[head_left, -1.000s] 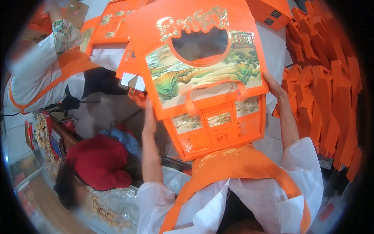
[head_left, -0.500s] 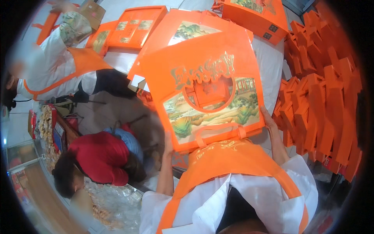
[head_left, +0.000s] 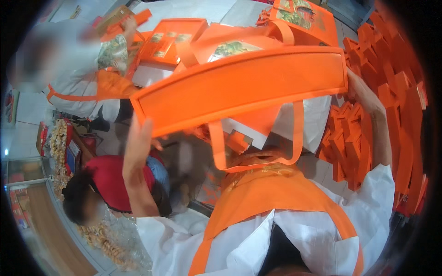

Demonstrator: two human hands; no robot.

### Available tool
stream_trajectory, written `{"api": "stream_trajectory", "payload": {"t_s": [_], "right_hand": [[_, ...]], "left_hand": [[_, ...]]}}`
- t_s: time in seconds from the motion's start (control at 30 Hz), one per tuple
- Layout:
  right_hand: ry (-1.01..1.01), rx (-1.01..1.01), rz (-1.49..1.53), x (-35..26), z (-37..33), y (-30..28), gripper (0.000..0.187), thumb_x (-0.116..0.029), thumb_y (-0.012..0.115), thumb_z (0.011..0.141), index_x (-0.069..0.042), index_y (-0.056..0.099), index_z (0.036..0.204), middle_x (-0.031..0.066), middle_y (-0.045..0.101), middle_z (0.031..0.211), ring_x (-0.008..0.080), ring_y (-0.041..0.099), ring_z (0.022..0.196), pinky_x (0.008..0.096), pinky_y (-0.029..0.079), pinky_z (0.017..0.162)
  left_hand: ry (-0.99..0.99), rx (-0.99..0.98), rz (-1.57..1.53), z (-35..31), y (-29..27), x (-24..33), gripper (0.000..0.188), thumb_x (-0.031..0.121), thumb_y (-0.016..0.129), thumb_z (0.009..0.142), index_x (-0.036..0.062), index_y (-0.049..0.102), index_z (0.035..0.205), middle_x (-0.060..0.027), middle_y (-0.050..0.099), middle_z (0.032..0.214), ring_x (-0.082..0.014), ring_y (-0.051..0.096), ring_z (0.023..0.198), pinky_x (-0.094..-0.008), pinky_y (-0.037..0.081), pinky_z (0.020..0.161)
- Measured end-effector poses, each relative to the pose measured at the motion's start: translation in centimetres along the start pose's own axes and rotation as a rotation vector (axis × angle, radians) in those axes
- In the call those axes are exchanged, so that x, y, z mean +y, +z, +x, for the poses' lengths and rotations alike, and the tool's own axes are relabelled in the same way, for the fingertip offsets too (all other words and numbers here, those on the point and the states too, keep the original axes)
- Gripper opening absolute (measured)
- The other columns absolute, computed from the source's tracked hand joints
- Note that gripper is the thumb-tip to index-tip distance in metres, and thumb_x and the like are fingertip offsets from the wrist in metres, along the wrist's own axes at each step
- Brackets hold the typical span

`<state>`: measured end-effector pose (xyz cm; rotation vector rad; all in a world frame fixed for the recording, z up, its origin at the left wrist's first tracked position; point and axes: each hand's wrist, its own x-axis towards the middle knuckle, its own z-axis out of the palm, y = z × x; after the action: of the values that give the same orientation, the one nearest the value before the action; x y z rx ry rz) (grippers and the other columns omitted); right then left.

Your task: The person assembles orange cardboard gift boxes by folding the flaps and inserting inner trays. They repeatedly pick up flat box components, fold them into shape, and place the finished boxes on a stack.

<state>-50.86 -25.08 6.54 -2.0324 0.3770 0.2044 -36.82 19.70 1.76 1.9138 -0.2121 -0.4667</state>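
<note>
Raised in front of me is a large orange gift box (head_left: pixel 239 87), tipped so that a long, narrow, plain panel with a raised rim faces me. One flat ribbon handle (head_left: pixel 258 166) hangs from it toward my apron, and another ribbon loop (head_left: pixel 284 33) shows at its far side. My left hand (head_left: pixel 140 138) grips the left end of the box, its fingers partly hidden. At the right end my right hand (head_left: pixel 354 85) has hold of it, with the fingertips out of sight behind the edge.
Other orange printed boxes (head_left: pixel 172 40) lie on a pale-covered table (head_left: pixel 317 119). Many folded orange boxes (head_left: pixel 363 133) are stacked at the right. On the left, a co-worker's hand (head_left: pixel 130 25) holds an orange piece. A person in red (head_left: pixel 122 179) bends down close by my left arm.
The gift box has been lifted and turned: its printed front with the round window no longer shows, and a plain narrow panel does. Both my hands have risen and spread to its ends.
</note>
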Motion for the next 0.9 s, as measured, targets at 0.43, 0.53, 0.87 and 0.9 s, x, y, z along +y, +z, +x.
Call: {"api": "stream_trajectory", "payload": {"t_s": [0.43,0.53,0.87,0.9], "right_hand": [[-0.107,0.261,-0.158,-4.1,16.1,-5.6,0.039,-0.044,0.044,0.087,-0.007,0.050,0.099,-0.0026,0.044,0.073,0.0052,0.038,0.057,0.0210,0.031,0.049],[-0.129,0.362,-0.091,-3.1,15.2,-5.0,0.036,-0.042,0.045,0.086,-0.008,0.050,0.095,-0.0033,0.043,0.073,0.0049,0.038,0.058,0.0207,0.030,0.047],[0.021,0.117,1.236,7.8,1.6,1.8,0.063,-0.052,0.041,0.087,-0.004,0.039,0.128,0.0105,0.048,0.124,0.0172,0.055,0.102,0.0365,0.049,0.080],[0.109,0.036,1.244,9.9,1.9,1.9,0.064,-0.053,0.042,0.087,-0.004,0.040,0.128,0.0106,0.048,0.124,0.0169,0.054,0.103,0.0355,0.048,0.081]], "left_hand": [[0.046,0.170,0.163,14.5,-4.3,7.2,0.024,0.026,0.041,0.088,0.0035,0.048,0.093,-0.0040,0.049,0.065,-0.0113,0.044,0.043,-0.0231,0.031,0.034],[0.055,0.197,0.197,13.8,-3.7,7.0,0.026,0.028,0.041,0.088,0.0031,0.048,0.092,-0.0054,0.049,0.063,-0.0127,0.044,0.040,-0.0249,0.031,0.033],[0.001,0.148,-0.257,-0.3,0.3,-1.3,0.039,0.010,0.039,0.086,0.0006,0.036,0.124,-0.0099,0.050,0.104,-0.0152,0.056,0.083,-0.0257,0.051,0.054],[-0.045,0.174,-0.246,-1.8,1.7,-1.1,0.040,0.006,0.040,0.084,0.0004,0.036,0.124,-0.0101,0.050,0.104,-0.0157,0.056,0.084,-0.0257,0.051,0.056]]}}
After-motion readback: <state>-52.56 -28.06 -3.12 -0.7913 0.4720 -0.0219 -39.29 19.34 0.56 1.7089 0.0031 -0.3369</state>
